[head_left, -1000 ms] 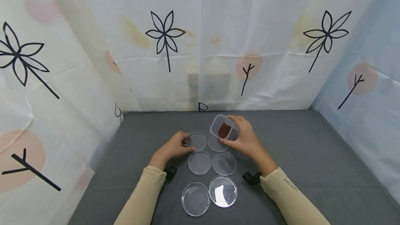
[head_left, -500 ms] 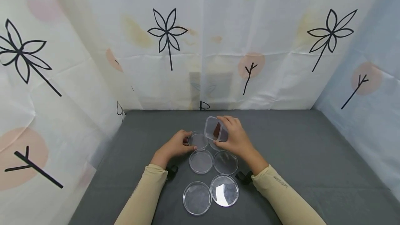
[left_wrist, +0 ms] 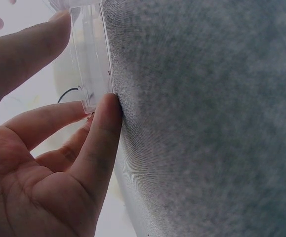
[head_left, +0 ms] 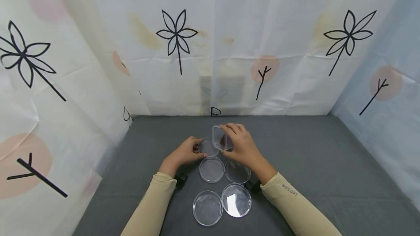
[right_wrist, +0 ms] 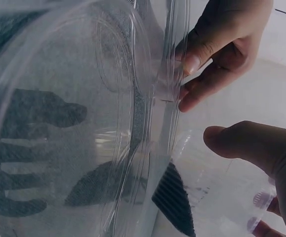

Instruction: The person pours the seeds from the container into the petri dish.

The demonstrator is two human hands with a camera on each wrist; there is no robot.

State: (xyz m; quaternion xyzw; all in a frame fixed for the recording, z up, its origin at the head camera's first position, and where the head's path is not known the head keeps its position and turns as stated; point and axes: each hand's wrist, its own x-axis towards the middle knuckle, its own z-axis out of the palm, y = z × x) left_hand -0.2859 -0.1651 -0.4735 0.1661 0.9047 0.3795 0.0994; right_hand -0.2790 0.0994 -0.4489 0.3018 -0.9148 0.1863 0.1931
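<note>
My left hand (head_left: 184, 154) holds a clear round petri dish (head_left: 207, 149) by its rim at the back left of the group. In the left wrist view, the thumb and fingers sit around the edge of that dish (left_wrist: 91, 59). A clear rectangular plastic tub (head_left: 216, 137) is in my right hand (head_left: 243, 148), steeply tilted with its mouth toward the left-hand dish. Brown contents (head_left: 223, 142) lie against the tub's inside. In the right wrist view they look dark and ridged beside the right thumb (right_wrist: 241, 140). Whether any falls out cannot be seen.
Toward me stand more clear petri dishes: a middle left one (head_left: 211, 169), a middle right one (head_left: 237, 172), a front left one (head_left: 207, 208) and a shiny front right one (head_left: 236, 200). The back right dish is hidden behind the right hand. Grey cloth (head_left: 295, 148) covers the table.
My right hand has brought the tub leftward from above the back right dish toward the back left one, tipping it further. The left hand keeps its place on the dish.
</note>
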